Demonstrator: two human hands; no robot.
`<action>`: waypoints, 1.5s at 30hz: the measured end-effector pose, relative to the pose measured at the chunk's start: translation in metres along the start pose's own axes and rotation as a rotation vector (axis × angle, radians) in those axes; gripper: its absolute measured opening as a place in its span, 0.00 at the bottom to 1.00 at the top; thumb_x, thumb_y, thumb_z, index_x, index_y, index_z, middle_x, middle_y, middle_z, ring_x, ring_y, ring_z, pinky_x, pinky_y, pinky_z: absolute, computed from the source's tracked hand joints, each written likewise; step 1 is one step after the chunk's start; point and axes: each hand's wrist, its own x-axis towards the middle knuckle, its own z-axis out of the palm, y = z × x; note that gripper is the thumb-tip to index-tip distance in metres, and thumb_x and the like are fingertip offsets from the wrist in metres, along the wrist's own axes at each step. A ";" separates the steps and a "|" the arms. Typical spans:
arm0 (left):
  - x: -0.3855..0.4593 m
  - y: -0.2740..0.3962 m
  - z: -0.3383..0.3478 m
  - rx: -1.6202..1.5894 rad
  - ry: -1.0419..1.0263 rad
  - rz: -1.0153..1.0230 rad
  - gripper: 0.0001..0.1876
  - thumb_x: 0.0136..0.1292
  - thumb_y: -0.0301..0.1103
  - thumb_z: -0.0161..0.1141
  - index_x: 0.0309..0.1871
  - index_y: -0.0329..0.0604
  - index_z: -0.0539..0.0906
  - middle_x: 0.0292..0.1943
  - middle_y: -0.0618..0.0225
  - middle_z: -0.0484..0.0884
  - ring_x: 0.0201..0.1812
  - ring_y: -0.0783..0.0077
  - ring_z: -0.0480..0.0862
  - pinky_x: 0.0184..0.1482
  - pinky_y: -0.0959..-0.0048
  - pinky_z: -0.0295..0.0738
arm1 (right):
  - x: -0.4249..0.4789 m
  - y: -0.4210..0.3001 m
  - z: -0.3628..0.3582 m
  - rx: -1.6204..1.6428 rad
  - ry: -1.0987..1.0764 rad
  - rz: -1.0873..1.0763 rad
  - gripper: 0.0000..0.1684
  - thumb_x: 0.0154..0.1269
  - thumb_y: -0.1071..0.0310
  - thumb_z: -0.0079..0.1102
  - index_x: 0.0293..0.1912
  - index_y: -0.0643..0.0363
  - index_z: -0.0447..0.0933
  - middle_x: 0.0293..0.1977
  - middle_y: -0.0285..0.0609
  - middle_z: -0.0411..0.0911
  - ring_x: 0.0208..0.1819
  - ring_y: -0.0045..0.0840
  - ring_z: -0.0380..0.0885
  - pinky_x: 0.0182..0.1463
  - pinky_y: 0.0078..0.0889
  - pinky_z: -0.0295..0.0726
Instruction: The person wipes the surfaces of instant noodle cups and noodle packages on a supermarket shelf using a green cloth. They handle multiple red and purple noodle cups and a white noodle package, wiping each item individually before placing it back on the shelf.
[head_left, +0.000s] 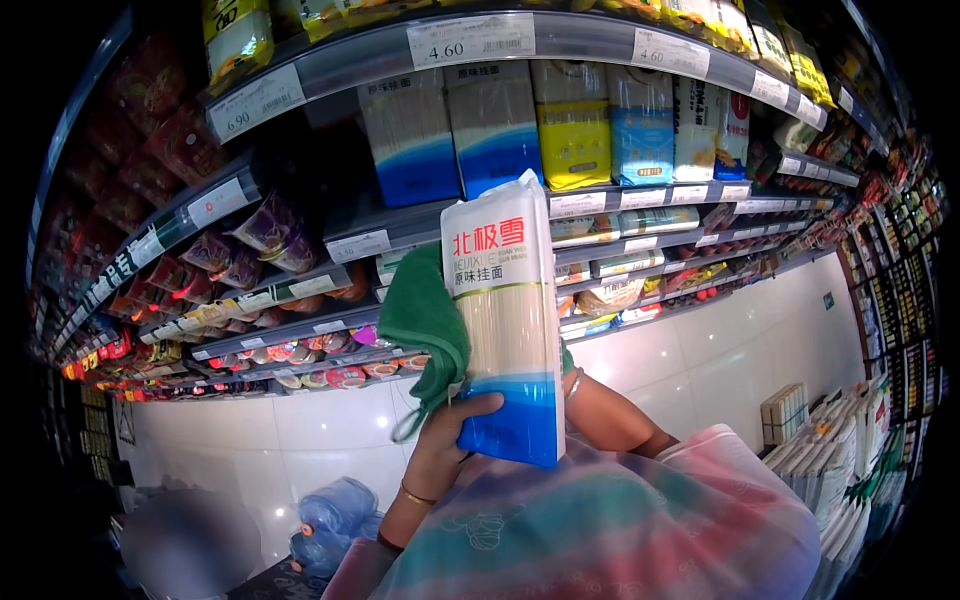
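Note:
A clear plastic pack of dried noodles (505, 315), white at the top and blue at the bottom, stands nearly upright before my chest. My left hand (469, 416) grips its lower left edge, thumb across the blue front. Behind the pack a green cloth (424, 315) sticks out to the left and droops over toward my left hand. A little green also shows at the pack's right edge, by my right wrist. My right forearm reaches in behind the pack, which hides the right hand, so its grip does not show.
Similar blue-based noodle packs (409, 142) stand on the shelf ahead, beside a yellow pack (574, 135). Cup noodles (270, 232) fill shelves at left. Large blue water bottles (334, 517) lie on the floor near a blurred round shape (191, 544). Stacked white bags (825, 442) are at right.

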 end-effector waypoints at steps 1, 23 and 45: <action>-0.001 0.001 0.001 -0.041 0.038 0.012 0.34 0.48 0.23 0.70 0.61 0.31 0.70 0.50 0.59 0.80 0.50 0.66 0.81 0.50 0.70 0.78 | -0.003 0.003 0.001 -0.028 0.001 0.001 0.33 0.67 0.58 0.59 0.66 0.61 0.62 0.58 0.46 0.72 0.56 0.31 0.74 0.61 0.33 0.72; -0.003 -0.004 -0.070 0.346 0.577 0.723 0.12 0.71 0.31 0.49 0.51 0.31 0.75 0.43 0.63 0.81 0.42 0.73 0.81 0.43 0.76 0.77 | -0.001 0.075 0.031 -0.275 0.245 -0.057 0.33 0.65 0.60 0.63 0.63 0.62 0.63 0.52 0.41 0.74 0.54 0.24 0.72 0.58 0.28 0.71; -0.061 0.030 -0.118 0.433 0.873 0.950 0.29 0.52 0.23 0.71 0.56 0.30 0.70 0.51 0.55 0.76 0.50 0.67 0.77 0.55 0.69 0.72 | 0.055 0.038 0.110 -1.624 0.014 -0.702 0.35 0.47 0.65 0.64 0.57 0.62 0.69 0.47 0.51 0.73 0.50 0.45 0.70 0.55 0.42 0.68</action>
